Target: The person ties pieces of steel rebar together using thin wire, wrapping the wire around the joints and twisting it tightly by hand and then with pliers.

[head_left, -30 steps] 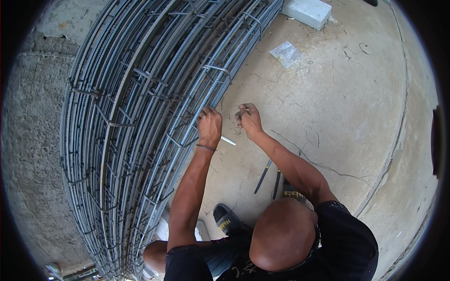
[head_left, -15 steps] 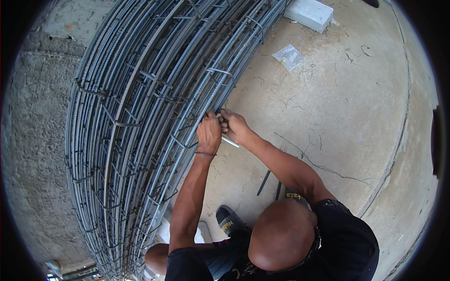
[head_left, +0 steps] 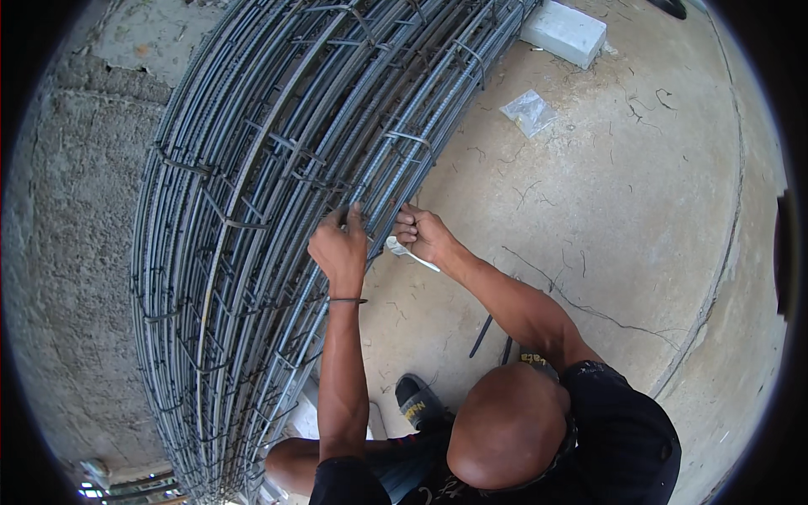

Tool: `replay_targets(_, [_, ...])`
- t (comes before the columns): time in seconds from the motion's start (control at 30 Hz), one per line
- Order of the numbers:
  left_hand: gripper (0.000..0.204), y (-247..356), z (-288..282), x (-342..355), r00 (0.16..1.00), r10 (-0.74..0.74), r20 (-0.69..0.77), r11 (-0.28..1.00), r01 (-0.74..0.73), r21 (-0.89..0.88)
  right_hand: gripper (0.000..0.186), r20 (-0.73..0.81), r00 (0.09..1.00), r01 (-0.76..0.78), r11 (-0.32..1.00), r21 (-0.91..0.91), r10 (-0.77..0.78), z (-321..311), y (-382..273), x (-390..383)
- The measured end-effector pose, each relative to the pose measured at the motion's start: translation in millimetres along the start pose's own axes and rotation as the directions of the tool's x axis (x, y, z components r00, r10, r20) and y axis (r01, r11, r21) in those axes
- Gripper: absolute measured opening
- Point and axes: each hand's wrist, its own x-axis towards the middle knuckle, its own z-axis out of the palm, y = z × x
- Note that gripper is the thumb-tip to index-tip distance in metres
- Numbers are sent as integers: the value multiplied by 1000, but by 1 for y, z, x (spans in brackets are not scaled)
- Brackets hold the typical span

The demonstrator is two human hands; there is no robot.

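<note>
A long bundle of grey ribbed rebar cages [head_left: 278, 160], with stirrups across the bars, runs down the left and centre. My left hand [head_left: 339, 246], a thin dark band at its wrist, rests over the bars near the bundle's right edge. Its fingers are bent and their tips are at the steel; anything small between them is hidden. At the outer edge of the bundle is my right hand [head_left: 427, 236], fingers curled against the outermost bars, what they grip not visible. Beneath that hand shows a white spoon-shaped thing [head_left: 421, 261]; whether it is held I cannot tell.
A pale block [head_left: 564, 34] sits by the bundle's far end, with a clear plastic bag [head_left: 528, 113] nearer on the concrete floor [head_left: 623, 236]. Wire scraps are scattered about, including a long wire [head_left: 589, 306] right of my arm. A rough concrete strip [head_left: 80, 252] borders the left.
My hands have come apart: the left has moved left onto the bars, while the right stays at the bundle's edge. More of the white spoon-shaped thing shows. The whole view has shifted slightly.
</note>
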Motion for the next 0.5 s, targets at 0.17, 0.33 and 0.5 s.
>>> replay_targets(0.17, [29, -2, 14, 19, 991, 133, 35, 987, -129, -90, 14, 71, 997, -5, 999, -37, 7, -5, 1, 3])
replay_targets(0.33, [30, 17, 26, 19, 964, 6, 265, 1000, 0, -25, 14, 42, 999, 4, 1000, -28, -2, -4, 0, 2])
replay_targets(0.5, [26, -9, 33, 30, 918, 15, 396, 877, 178, -447, 12, 119, 993, -7, 1000, -13, 8, -3, 3, 1])
